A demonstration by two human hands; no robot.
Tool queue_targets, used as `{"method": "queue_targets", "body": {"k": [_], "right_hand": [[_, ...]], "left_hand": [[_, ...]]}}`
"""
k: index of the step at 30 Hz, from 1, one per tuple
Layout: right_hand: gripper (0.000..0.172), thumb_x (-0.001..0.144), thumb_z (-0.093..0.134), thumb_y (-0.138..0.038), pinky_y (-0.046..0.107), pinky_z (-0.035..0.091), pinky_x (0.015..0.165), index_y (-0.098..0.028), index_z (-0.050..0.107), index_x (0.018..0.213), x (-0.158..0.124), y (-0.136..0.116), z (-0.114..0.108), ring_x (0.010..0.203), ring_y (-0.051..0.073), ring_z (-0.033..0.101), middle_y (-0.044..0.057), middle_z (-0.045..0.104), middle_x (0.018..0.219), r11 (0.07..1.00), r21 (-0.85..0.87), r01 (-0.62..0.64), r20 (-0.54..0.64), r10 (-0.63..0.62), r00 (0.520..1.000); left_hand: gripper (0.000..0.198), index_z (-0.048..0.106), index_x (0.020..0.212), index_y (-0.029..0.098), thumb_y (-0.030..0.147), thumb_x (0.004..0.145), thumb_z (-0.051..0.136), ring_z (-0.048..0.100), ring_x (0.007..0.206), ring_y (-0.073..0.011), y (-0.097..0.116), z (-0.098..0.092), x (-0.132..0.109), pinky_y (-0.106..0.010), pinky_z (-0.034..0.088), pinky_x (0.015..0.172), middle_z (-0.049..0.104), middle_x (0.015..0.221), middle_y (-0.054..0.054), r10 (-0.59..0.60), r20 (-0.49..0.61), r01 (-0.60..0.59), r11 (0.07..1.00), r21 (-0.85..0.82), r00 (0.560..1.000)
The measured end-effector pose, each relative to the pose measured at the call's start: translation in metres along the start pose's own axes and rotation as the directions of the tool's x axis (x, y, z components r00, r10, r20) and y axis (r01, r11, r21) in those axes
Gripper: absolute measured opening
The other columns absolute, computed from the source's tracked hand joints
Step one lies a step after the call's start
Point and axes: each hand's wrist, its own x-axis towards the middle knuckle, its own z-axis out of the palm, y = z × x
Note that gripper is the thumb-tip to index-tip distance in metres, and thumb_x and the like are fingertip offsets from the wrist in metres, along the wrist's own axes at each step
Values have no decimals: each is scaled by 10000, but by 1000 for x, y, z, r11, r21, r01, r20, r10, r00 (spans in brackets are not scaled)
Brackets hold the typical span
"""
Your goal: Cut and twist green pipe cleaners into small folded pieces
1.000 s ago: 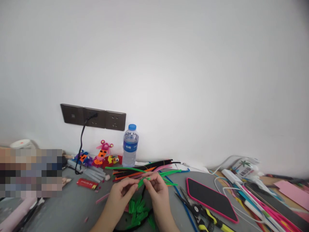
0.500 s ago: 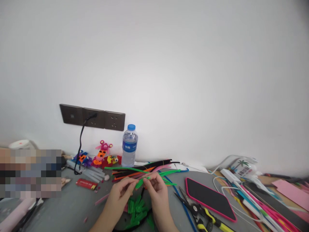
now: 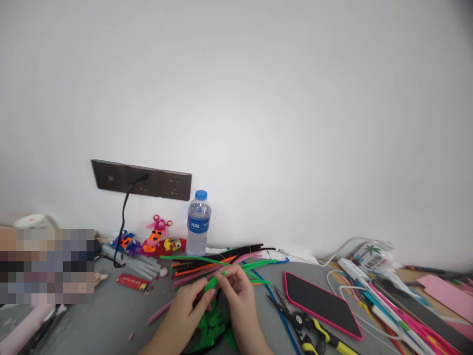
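Note:
Low in the middle of the view, my left hand (image 3: pixel 188 308) and my right hand (image 3: pixel 238 293) meet over a short green pipe cleaner piece (image 3: pixel 211 283). Both pinch it between thumb and fingertips, the left from below, the right from the upper right. Under the hands lies a heap of folded green pipe cleaner pieces (image 3: pixel 212 328). Just behind the hands is a loose bundle of long pipe cleaners (image 3: pixel 218 261) in black, orange, pink and green, lying on the grey table (image 3: pixel 92 320).
A water bottle (image 3: pixel 198 224) stands by the wall under a dark socket strip (image 3: pixel 142 180). Small colourful figures (image 3: pixel 155 239) and a red lighter (image 3: pixel 133 282) lie left. Right are pliers (image 3: pixel 314 328), a pink-cased phone (image 3: pixel 321 304), cables and more pipe cleaners.
My left hand has dropped a little and moved nearer, and the green piece has tilted with it. My right hand has stayed almost in place.

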Motion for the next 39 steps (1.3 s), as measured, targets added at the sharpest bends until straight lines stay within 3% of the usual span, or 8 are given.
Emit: {"method": "queue_targets", "body": {"k": [4,10,23,35,39], "right_hand": [[270,673,799,-353,244,453,610,-206,574,677,0,0,0,628,144,566,-21,612,641,1000,-5,9,21,-9,1000],[273,667,801,-364,243,454,604,-201,582,682,0,3,0,623,144,562,-21,602,639,1000,-6,29,11,-29,1000],[274,671,800,-358,218,442,595,-196,580,690,0,4,0,624,125,544,-29,582,648,1000,4,12,19,-12,1000],[307,696,774,-418,223,426,561,-190,568,695,1,5,-2,577,119,520,-26,570,615,1000,-17,-25,26,25,999],[270,735,747,-393,215,398,456,-204,554,730,0,8,-3,485,108,503,-42,553,596,996,39,-76,95,72,993]], "left_hand": [[311,610,800,206,394,947,412,602,634,-195,4,-2,-2,-234,393,604,630,648,-1,8,30,-8,1000,3,1000],[425,526,650,204,419,961,330,581,610,-185,5,-1,-2,-237,376,596,597,598,-1,-17,51,17,1000,-12,999],[500,509,583,198,425,974,294,572,591,-175,-1,3,-3,-246,368,598,592,566,-4,-43,45,44,999,-15,998],[436,561,678,196,413,965,314,578,617,-180,-2,2,-1,-241,392,588,626,649,-24,-15,30,16,999,-37,999],[342,580,796,201,409,954,359,593,623,-177,-1,2,-1,-233,419,595,634,678,-12,-25,0,24,996,-81,1000]]}}
